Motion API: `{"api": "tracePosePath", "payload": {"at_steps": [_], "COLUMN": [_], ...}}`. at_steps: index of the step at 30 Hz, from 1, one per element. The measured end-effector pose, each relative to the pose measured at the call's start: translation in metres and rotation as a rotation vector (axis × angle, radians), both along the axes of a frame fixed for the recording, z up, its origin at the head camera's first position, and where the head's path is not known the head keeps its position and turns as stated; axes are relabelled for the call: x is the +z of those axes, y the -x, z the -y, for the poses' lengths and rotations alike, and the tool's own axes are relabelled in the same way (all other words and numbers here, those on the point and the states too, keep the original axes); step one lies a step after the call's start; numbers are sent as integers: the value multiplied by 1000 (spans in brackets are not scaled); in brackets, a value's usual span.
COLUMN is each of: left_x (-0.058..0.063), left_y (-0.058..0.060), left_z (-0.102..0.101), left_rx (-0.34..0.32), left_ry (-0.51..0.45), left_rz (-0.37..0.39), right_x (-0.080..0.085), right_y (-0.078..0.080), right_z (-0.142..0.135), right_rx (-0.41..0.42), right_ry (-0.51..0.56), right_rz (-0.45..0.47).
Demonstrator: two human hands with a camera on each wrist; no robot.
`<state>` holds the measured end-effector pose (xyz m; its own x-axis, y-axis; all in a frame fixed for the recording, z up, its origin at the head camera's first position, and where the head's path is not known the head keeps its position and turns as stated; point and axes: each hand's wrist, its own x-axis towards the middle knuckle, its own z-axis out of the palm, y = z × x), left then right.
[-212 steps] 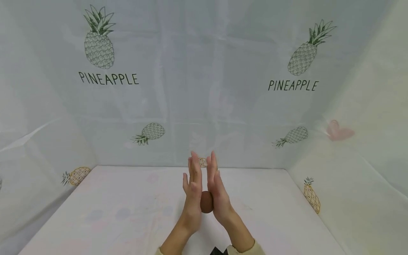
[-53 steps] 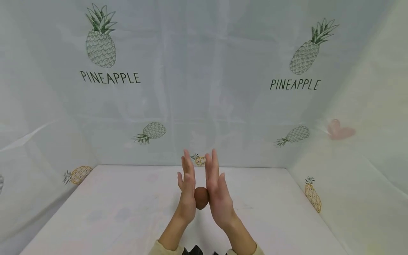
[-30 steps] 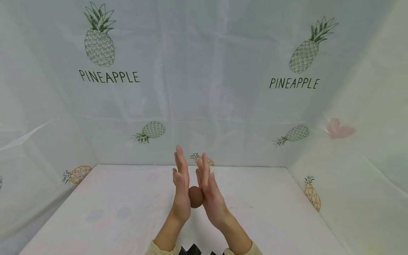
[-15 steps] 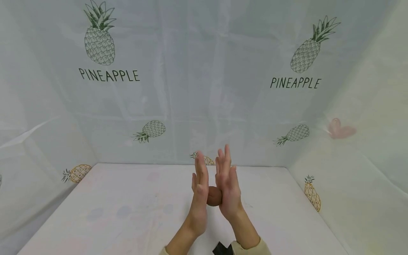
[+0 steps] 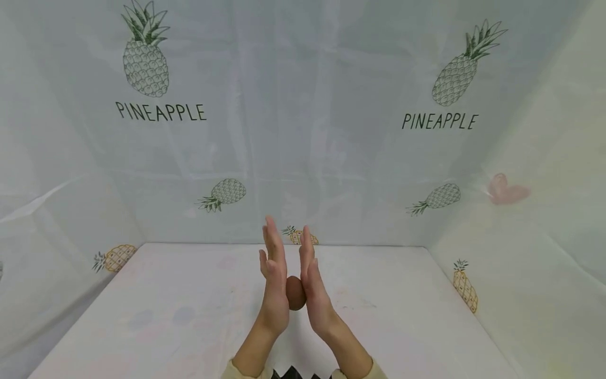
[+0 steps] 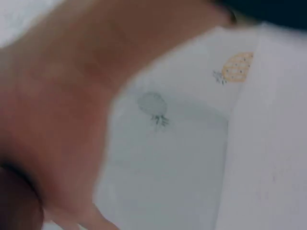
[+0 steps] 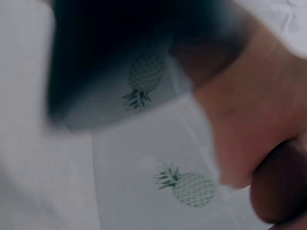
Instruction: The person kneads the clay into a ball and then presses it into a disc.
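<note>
A brown lump of modelling clay (image 5: 295, 293), roughly ball-shaped, sits between my two palms above the white table. From the left its side is pressed by my left hand (image 5: 275, 287), fingers straight and pointing up and away. My right hand (image 5: 316, 295) presses the other side, its fingers also straight. The palms face each other, with a gap between the fingertips. In the left wrist view the clay (image 6: 17, 201) shows dark at the lower left corner beside the blurred palm. The right wrist view has the clay (image 7: 278, 184) against the palm at lower right.
The white table (image 5: 189, 295) spreads out below both hands, with faint coloured smudges. A pale sheet (image 5: 284, 105) printed with pineapples hangs behind and along both sides. Dark bands at the wrists block part of the wrist views.
Both hands shift left and right with the clay between them, their palms sliding against each other's direction. Since half a second ago they have moved left. The clay's outline varies between frames.
</note>
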<state>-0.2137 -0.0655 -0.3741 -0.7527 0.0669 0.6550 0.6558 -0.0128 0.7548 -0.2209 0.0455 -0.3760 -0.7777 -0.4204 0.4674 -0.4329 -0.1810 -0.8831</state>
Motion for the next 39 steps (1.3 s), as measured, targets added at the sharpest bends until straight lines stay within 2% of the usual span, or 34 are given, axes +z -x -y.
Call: {"api": "tracePosePath", "payload": {"at_steps": [5,9,15,18,21,24,28,31,33,36,39], "left_x": [-12,-22,-24,-20,-16,-10,-6,-5,-5,-8,-11], "left_y": [11,9,-3,-8,-8,-4,4,11,14,14,9], "left_z": [-3,-14,-30,-31,-27,-15,5,15,17,12,1], "left_rx": [65,86,18,26,76,107,120,141,133,107,70], "left_ry": [31,108,156,167,181,152,71,41,29,40,75], "left_rz": [31,20,-47,-109,-154,-140,-70,-33,-6,16,-6], "right_x": [15,22,19,11,3,0,-1,3,7,12,17], "right_y": [-13,-12,1,10,15,15,7,-1,-5,-9,-8], "right_z": [-6,-17,-32,-32,-26,-17,-7,-4,-4,-6,-11], "right_rx": [-31,-56,-107,-45,60,142,191,210,210,191,148], "right_ry": [25,81,165,175,135,59,-27,-40,-27,26,95], "right_rz": [-73,-94,-16,45,114,174,223,199,146,67,27]}}
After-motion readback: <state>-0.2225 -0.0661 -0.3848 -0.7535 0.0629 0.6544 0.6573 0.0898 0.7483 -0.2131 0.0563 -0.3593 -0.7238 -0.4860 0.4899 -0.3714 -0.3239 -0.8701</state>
